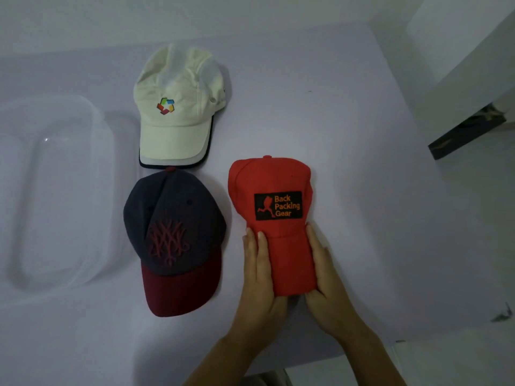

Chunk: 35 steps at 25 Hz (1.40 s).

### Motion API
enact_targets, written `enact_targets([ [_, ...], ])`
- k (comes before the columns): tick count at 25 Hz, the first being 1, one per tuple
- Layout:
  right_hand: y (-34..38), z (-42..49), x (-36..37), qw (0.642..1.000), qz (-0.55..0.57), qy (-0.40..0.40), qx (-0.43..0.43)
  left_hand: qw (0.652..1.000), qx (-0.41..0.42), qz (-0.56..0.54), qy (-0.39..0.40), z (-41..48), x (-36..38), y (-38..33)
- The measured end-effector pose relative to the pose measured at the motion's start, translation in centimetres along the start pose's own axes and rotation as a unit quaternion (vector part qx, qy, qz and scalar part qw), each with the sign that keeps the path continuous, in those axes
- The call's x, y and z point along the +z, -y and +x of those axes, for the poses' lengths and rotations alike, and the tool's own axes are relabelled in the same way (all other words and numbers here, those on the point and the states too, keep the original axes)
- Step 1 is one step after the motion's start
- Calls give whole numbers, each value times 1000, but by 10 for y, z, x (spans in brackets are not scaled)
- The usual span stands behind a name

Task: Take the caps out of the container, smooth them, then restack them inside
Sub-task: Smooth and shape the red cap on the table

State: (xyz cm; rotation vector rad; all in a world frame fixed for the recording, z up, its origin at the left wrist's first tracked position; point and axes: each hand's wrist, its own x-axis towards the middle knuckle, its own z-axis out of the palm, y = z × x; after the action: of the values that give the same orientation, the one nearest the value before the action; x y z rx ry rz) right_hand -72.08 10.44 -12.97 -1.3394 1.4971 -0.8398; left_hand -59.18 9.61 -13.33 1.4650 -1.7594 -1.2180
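The red cap (274, 185) is being held on the white table (362, 162). Its brim is being clasped from either side by the left hand (259, 271) and the right hand (324, 274), with the fingers lying along its edges. It is being judged light, with a soft, creasing crown and a stiffer, springy brim, which makes the brim the surer hold. The navy-and-maroon cap (172, 218) and the cream cap (178, 107) are lying just right of the clear plastic container (97, 162), outside it.

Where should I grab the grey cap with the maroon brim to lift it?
Pinch the maroon brim of the grey cap from the near side: it points toward you and lies flat, while the crown looks soft. Your left hand and right hand hold the red cap, so free one first.
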Motion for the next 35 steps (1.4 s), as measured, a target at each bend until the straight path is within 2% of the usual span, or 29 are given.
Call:
enact_targets([
  [3,-8,1,-7,985,-170,-16,-5,997,25,72,21,-1,-6,12],
  [6,-19,-3,-13,971,-240,-1,16,995,38,80,35,-3,-10,13],
  [9,-24,-8,-23,983,-180,-27,33,998,54,18,9,5,-26,-3],
  [13,3,15,-45,982,-32,-165,81,983,93,35,-153,53,-54,-51],
  [15,18,38,-52,977,7,-193,85,983,62,54,-164,94,-65,-72],
  [17,30,57,-58,985,3,-145,96,984,31,119,-128,135,-69,-80],
  [20,33,76,-64,990,-4,-26,138,972,-77,220,26,178,-65,-76],
  [22,30,83,-68,990,12,9,137,954,-110,259,103,190,-60,-71],
  [24,28,88,-70,991,32,26,129,962,-100,233,102,194,-57,-71],
  [28,27,90,-70,986,96,47,124,984,-65,164,28,190,-52,-76],
  [31,27,91,-69,975,167,61,136,985,-45,165,8,186,-49,-73],
  [35,27,92,-70,974,169,85,123,983,-35,178,9,184,-48,-69],
])
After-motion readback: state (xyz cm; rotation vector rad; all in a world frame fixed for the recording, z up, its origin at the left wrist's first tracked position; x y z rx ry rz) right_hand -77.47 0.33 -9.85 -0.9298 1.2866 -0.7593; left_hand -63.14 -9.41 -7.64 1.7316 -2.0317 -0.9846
